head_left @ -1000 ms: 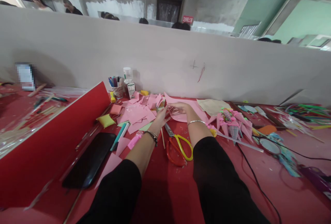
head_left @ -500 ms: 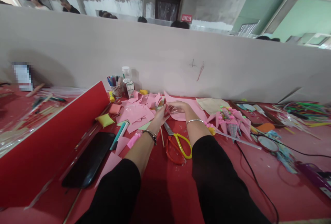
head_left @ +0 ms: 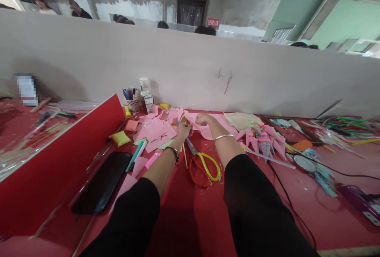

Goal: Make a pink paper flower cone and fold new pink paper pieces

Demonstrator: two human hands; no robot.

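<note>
Both my arms in black sleeves reach forward over a red table [head_left: 202, 217]. My left hand [head_left: 183, 131] is curled with its fingers closed at the edge of a heap of pink paper pieces [head_left: 157, 128]. My right hand [head_left: 204, 119] is closed in a fist on a larger pink paper sheet [head_left: 208, 128]. What the left fingers pinch is too small to make out. Scissors with yellow and red handles [head_left: 203, 166] lie just below my hands.
A black phone [head_left: 102, 188] lies at the left beside a red divider [head_left: 53, 158]. A pen cup [head_left: 134, 101] and glue bottle [head_left: 145, 91] stand at the back wall. Pink paper cones [head_left: 265, 138], a black cable [head_left: 297, 213] and craft scraps fill the right side.
Both hands have gone from open, fingers spread over the pink paper, to closed; they moved slightly away from me toward the paper heap.
</note>
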